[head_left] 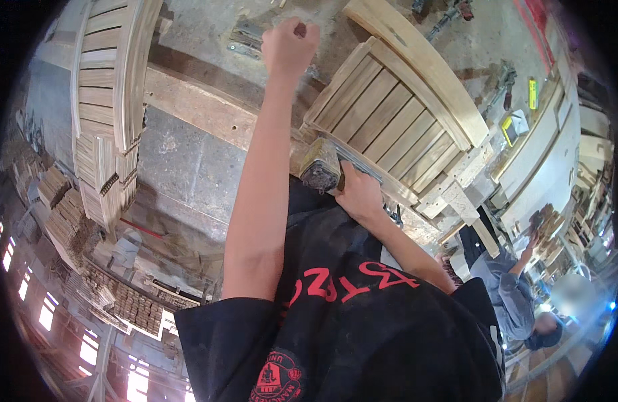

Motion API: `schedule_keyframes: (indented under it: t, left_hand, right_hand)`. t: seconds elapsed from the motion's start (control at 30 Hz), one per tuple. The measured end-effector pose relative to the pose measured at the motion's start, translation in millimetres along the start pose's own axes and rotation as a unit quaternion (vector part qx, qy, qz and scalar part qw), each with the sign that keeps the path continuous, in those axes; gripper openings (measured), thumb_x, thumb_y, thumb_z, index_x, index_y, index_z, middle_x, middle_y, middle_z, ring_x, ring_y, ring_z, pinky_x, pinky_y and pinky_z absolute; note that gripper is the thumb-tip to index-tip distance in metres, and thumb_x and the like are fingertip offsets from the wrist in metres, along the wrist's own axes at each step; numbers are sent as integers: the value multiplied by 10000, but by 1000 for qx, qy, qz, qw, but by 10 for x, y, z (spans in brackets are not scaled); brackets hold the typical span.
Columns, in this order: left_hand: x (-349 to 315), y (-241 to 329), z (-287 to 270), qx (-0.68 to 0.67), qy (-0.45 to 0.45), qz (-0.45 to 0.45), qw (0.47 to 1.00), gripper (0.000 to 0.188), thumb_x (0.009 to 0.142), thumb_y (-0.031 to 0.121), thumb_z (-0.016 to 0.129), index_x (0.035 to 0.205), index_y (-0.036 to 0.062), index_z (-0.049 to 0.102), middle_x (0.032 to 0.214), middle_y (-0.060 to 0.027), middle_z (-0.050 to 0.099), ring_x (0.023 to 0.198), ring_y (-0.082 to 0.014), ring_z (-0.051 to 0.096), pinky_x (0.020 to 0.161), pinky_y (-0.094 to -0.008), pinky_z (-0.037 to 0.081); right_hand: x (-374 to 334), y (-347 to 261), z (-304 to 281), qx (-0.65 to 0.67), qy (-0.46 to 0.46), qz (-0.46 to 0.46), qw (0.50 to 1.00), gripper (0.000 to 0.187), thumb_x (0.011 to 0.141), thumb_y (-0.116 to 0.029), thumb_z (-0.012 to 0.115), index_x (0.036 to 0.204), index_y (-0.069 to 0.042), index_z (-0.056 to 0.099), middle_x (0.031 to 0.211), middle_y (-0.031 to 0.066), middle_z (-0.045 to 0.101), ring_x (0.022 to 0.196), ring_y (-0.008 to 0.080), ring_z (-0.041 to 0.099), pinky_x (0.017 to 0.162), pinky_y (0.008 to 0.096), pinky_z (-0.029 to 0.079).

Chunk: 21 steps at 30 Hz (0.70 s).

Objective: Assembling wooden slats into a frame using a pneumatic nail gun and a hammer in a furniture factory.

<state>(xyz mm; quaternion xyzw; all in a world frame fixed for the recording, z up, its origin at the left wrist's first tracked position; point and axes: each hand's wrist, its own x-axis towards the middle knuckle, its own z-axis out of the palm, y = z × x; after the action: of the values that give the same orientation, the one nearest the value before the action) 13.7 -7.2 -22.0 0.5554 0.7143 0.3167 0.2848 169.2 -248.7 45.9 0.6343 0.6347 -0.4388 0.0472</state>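
Note:
My left hand (290, 50) is raised at the far middle, closed in a fist. Something dark shows in its curl, too small to name. My right hand (360, 194) is closed at the near edge of a slatted wooden panel (389, 124), beside a block-shaped thing (321, 165) with a worn yellowish side and a dark, rough end. The fingers seem wrapped round this block's grey side part; their grip is partly hidden. The panel has pale slats in a frame, and a broad curved wooden rail (423, 63) lies along its far side.
Stacked slatted panels (98, 87) stand at the left. A clamp (502, 90), a yellow tool (532, 94) and a yellow-and-white object (514, 127) lie at the right. A person in grey (513, 295) works at the lower right. Small wood pieces (138, 305) are piled lower left.

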Motion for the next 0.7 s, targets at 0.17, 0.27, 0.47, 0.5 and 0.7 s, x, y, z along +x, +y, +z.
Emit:
schedule_keyframes:
  t: [0.17, 0.27, 0.47, 0.5, 0.7]
  left_hand:
    - [14, -4, 15, 11, -7, 11, 1000, 291, 769, 313, 637, 717, 28, 664, 705, -147, 674, 683, -364, 641, 671, -419, 510]
    - [17, -5, -53, 8, 9, 42, 999, 296, 771, 302, 629, 719, 12, 653, 676, -145, 658, 654, -351, 629, 666, -417, 501]
    - [14, 61, -33, 3, -16, 4, 1000, 303, 771, 286, 619, 707, -10, 623, 641, -138, 628, 589, -299, 562, 654, -393, 481]
    - [0, 65, -25, 3, -6, 4, 1000, 309, 771, 288, 620, 709, -15, 620, 641, -142, 624, 589, -295, 559, 652, -390, 478]
    - [16, -56, 19, 8, 22, 34, 999, 301, 780, 265, 633, 724, -30, 624, 610, -113, 595, 552, -195, 498, 609, -335, 449]
  right_hand:
    - [-296, 123, -95, 4, 6, 26, 1000, 514, 726, -179, 723, 1159, -54, 476, 868, 168, 665, 819, 381, 662, 692, 476, 534]
    - [-528, 353, -104, -23, -3, 40, 999, 533, 713, -165, 725, 1176, -72, 477, 918, 158, 665, 849, 372, 662, 719, 478, 532]
    - [-652, 644, -73, -23, -5, 75, 997, 582, 671, -145, 738, 1187, -68, 479, 917, 152, 664, 851, 364, 661, 731, 466, 529]
    - [-660, 652, -72, -22, -2, 75, 997, 582, 671, -145, 738, 1187, -68, 479, 917, 152, 664, 851, 364, 661, 731, 466, 529]
    - [-622, 599, -62, -25, -15, 75, 997, 591, 653, -150, 752, 1169, -59, 477, 889, 167, 666, 841, 374, 664, 714, 478, 532]
